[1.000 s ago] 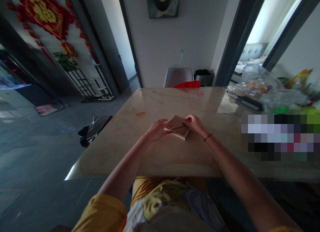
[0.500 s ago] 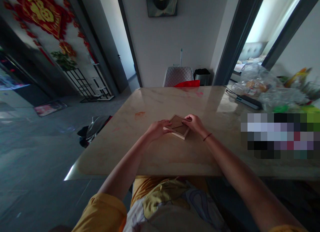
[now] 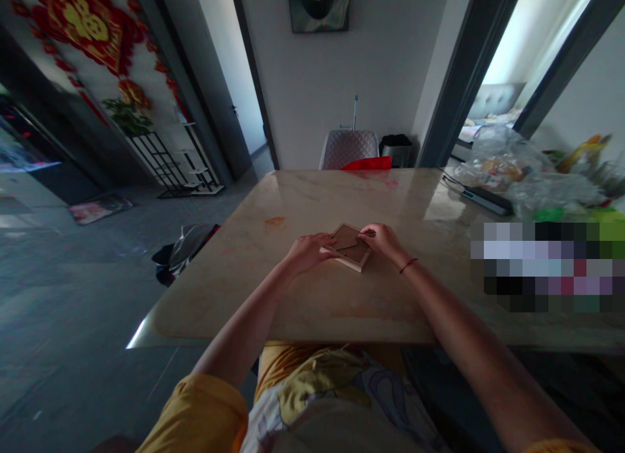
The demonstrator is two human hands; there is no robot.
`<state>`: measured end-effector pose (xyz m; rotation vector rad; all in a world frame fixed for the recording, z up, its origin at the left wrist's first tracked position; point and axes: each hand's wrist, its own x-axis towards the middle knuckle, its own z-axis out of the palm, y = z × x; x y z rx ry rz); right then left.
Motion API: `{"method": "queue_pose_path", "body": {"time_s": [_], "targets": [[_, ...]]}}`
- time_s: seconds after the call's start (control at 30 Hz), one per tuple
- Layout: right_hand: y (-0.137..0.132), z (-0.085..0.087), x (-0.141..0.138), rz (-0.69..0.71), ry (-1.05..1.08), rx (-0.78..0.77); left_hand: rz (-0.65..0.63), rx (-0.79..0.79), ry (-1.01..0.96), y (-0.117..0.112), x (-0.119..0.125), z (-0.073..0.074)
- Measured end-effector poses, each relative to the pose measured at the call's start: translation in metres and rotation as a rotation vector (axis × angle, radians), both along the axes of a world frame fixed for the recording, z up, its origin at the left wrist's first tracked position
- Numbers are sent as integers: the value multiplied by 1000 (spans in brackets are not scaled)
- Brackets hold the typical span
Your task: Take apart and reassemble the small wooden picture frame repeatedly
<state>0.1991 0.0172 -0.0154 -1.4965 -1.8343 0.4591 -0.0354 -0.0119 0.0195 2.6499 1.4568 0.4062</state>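
A small wooden picture frame (image 3: 347, 250) lies on the marble-patterned table, its brown back panel facing up and a pale rim along its near side. My left hand (image 3: 311, 250) grips its left corner, fingers over the back and thumb at the near edge. At the far right edge of the frame, my right hand (image 3: 381, 239) is closed, with thumb and fingertips pressed together on the back. Whatever lies between those fingertips is too small to make out. A thin dark band circles my right wrist.
The table (image 3: 219, 310) has its near edge against my lap. Clear plastic bags (image 3: 502, 157) and a dark elongated device (image 3: 488, 199) with a cord lie at the right, beside a pixelated patch. Beyond the far edge stands a quilted grey chair (image 3: 349, 147) with a red item.
My right hand has shifted very slightly at the frame's right edge. The picture frame and my left hand stay almost the same; the whole view has moved a little.
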Motion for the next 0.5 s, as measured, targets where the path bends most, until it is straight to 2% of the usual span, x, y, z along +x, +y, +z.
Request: {"method": "queue_pose_path", "body": {"time_s": [0.27, 0.5], "targets": [[2, 1, 5, 24, -87, 4, 5, -24, -6, -3, 1, 3], [1, 1, 4, 33, -67, -7, -10, -41, -38, 1, -2, -3]]}}
